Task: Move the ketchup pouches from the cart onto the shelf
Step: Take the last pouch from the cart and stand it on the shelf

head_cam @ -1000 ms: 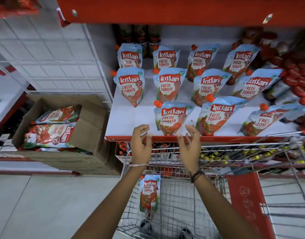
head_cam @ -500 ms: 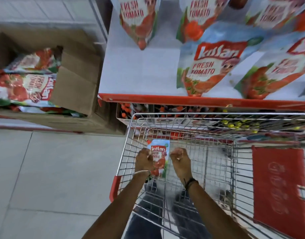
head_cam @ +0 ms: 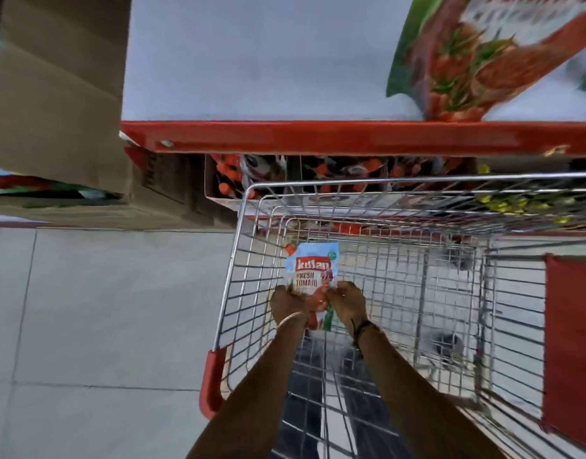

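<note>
Down inside the wire cart a blue and red ketchup pouch stands upright near the cart's left wall. My left hand grips its lower left side and my right hand grips its lower right side. Its bottom part is partly hidden behind my hands. Above the cart runs the white shelf with a red front edge. One blurred ketchup pouch lies on the shelf at the upper right, cut off by the frame.
A brown cardboard box stands at the left beside the shelf. Below the shelf a lower tier holds red-capped packs. A red panel hangs at the cart's right. Grey tiled floor lies to the left.
My hands dropped from the shelf edge into the cart and closed on the pouch. The view tilted down and moved closer, so most shelf pouches left the frame.
</note>
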